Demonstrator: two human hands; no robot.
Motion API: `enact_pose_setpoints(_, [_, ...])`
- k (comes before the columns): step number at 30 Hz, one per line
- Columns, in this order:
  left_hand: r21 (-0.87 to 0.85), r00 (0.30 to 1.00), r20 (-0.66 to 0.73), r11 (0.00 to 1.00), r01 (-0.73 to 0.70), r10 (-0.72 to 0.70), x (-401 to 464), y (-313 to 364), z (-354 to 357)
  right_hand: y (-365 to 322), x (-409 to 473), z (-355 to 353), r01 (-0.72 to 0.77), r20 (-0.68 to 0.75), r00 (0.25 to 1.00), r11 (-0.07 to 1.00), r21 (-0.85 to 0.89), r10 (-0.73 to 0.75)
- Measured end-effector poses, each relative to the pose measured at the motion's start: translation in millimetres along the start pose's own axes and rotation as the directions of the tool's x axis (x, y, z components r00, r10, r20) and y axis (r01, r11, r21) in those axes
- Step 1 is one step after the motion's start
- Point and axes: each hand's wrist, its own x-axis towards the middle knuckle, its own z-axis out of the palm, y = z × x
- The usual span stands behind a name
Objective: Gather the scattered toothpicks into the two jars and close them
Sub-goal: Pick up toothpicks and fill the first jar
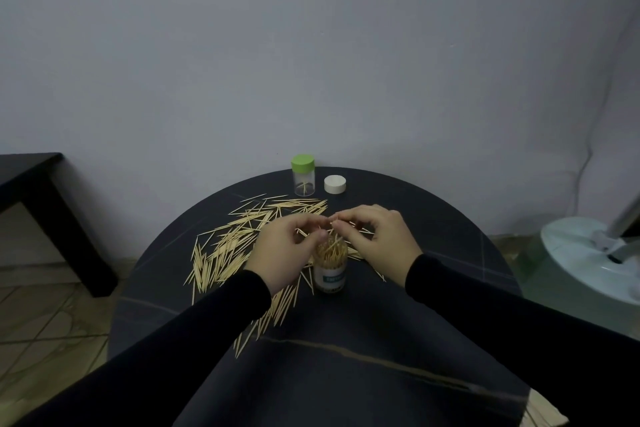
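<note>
My left hand (289, 246) and right hand (375, 236) pinch toothpicks over near jar (329, 270), almost full, uncapped. Green-lidded jar (303, 175) nearly empty. White lid (335, 184) off. Many toothpicks (225, 250) left on bench (433, 236).

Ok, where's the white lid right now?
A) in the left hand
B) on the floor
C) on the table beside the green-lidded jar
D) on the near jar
C: the white lid lies on the table just right of the green-lidded jar, apart from both hands.
</note>
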Motion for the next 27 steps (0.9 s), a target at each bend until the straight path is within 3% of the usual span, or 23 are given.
enact_pose_setpoints(4, [0.088, 0.993, -0.073, 0.992, -0.088, 0.095, 1.5, -2.3, -6.6, 3.7, 0.6, -2.0, -0.031, 0.021, 0.999, 0.998, 0.047, 0.030])
enact_pose_setpoints(10, [0.220, 0.983, 0.090, 0.960, -0.176, 0.160, 6.1, -11.3, -10.9, 3.3, 0.3, -4.2, 0.050, 0.055, 0.998, 0.993, -0.108, -0.044])
enact_pose_setpoints(16, [0.167, 0.965, 0.082, 0.951, -0.261, 0.250, 3.2, -10.2, -11.5, 5.6, 0.3, -10.7, 0.078, 0.103, 0.991, 0.997, 0.025, -0.080])
enact_pose_setpoints(21, [0.112, 0.979, -0.003, 0.973, -0.201, 0.203, -1.9, 0.6, 0.5, 7.1, -0.3, -13.1, 0.049, 0.071, 0.996, 0.998, -0.030, -0.047])
enact_pose_setpoints(27, [0.214, 0.977, -0.001, 0.954, -0.209, 0.214, 1.6, -1.6, 0.0, 15.7, -1.5, -15.5, -0.010, 0.118, 0.993, 0.997, -0.078, 0.019])
